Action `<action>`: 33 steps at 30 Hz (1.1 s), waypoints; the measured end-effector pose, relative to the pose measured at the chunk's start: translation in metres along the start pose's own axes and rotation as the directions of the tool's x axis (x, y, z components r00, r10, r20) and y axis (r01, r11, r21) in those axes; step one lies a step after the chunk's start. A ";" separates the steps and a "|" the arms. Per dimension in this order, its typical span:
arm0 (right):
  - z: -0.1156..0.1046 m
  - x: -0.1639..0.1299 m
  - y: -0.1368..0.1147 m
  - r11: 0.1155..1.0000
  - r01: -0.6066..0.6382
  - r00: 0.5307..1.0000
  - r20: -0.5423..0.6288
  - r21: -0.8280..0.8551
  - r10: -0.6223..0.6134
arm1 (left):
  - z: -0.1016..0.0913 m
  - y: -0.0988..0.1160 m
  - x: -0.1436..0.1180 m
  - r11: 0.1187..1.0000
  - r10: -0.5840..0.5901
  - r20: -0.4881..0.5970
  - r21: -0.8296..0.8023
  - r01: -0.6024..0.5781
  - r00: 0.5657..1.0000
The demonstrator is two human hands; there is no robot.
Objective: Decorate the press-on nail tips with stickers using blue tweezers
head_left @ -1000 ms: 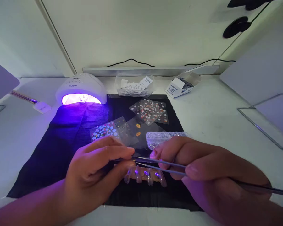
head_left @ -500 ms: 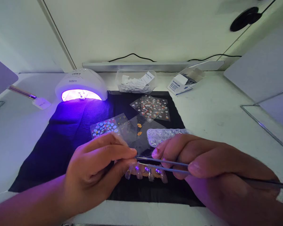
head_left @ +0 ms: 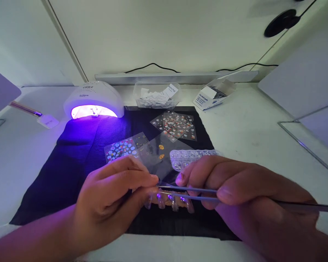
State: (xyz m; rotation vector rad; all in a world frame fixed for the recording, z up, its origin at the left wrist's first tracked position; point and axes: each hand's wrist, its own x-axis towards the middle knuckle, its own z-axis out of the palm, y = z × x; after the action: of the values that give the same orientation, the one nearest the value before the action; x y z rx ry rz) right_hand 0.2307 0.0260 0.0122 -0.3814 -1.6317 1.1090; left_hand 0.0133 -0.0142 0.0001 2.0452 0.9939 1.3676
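Note:
My left hand (head_left: 112,203) pinches a small object between thumb and forefinger; the object itself is hidden. My right hand (head_left: 243,196) grips thin metal tweezers (head_left: 188,193), whose tips meet my left fingertips. Just below them a row of clear false nails (head_left: 169,200) lies on the black mat (head_left: 79,160). A clear rhinestone case (head_left: 190,156) sits right behind my right fingers. Sticker sheets (head_left: 177,125) lie farther back on the mat, and another colourful sheet (head_left: 121,149) lies behind my left hand.
A white nail lamp (head_left: 94,100) glows purple at the mat's back left. A clear tub of paper slips (head_left: 157,95) and an open box of alcohol pads (head_left: 213,96) stand at the back. A wire stand (head_left: 308,142) is at the right.
The hands and tweezers stay joined at the same spot; only the view has shifted slightly.

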 end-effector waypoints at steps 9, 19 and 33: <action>-0.002 -0.004 0.005 0.999 0.022 1.000 0.006 -0.044 -0.022 | 0.001 -0.002 -0.001 1.000 0.026 -0.024 0.015 -0.025 0.999; -0.003 -0.004 0.005 0.999 0.017 1.000 0.019 -0.041 -0.016 | 0.000 -0.002 -0.002 1.000 0.007 -0.007 0.020 -0.007 1.000; -0.003 -0.003 0.005 0.999 0.016 1.000 0.018 -0.028 -0.015 | 0.001 0.000 0.001 1.000 -0.004 -0.026 0.023 0.005 1.000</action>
State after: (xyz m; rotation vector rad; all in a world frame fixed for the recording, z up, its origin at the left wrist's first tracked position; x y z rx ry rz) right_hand 0.2331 0.0278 0.0063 -0.3776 -1.6648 1.0812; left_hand 0.0147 -0.0133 -0.0002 2.0453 1.0289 1.3906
